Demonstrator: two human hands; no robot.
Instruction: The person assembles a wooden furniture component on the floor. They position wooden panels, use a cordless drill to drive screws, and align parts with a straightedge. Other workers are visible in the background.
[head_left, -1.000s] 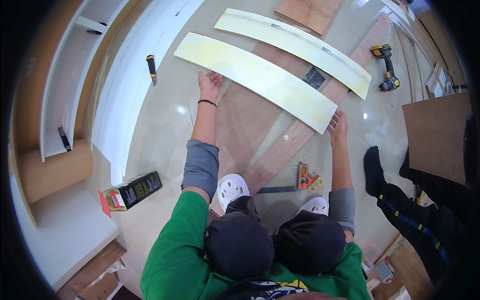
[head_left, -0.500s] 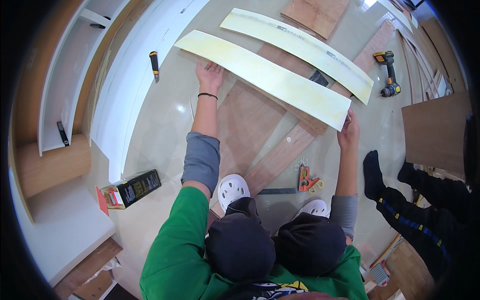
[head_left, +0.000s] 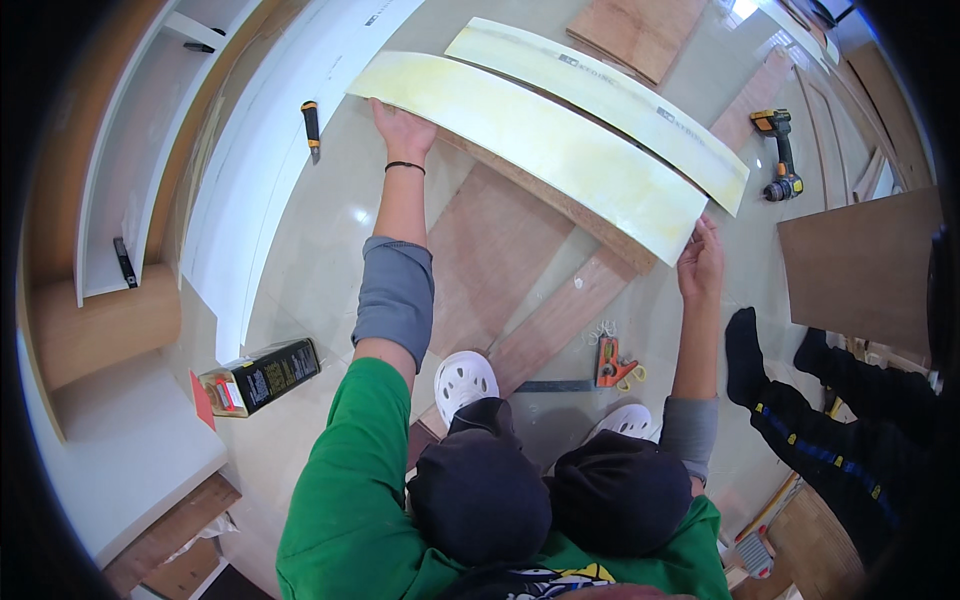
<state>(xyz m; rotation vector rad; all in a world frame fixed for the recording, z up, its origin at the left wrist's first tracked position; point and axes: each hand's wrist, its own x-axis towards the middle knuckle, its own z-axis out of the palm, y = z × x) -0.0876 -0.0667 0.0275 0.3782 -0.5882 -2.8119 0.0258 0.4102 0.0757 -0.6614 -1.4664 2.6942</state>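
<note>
A long pale-yellow laminate strip [head_left: 530,130] stretches between my two hands, over the particle-board edge of a wooden board [head_left: 560,195]. My left hand [head_left: 405,132] grips its near edge close to the left end, fingers hidden beneath. At the right end, my right hand [head_left: 702,262] has its fingers closed on the strip's short edge. Just beyond lies a second pale strip [head_left: 600,85] with dark printed marks, the gap between the two being narrow.
A utility knife [head_left: 311,130] lies at left, a cordless drill [head_left: 779,155] at right. Near my feet are an orange-handled square [head_left: 610,362] and a metal can [head_left: 262,377]. Another person's legs [head_left: 820,440] and a brown panel [head_left: 860,255] are at right. Plywood [head_left: 638,35] lies at the back.
The held strip has shifted and tilted, its surface showing wider and covering the dark scraper behind it. My left hand slid left along its edge. The brown panel at right moved slightly left.
</note>
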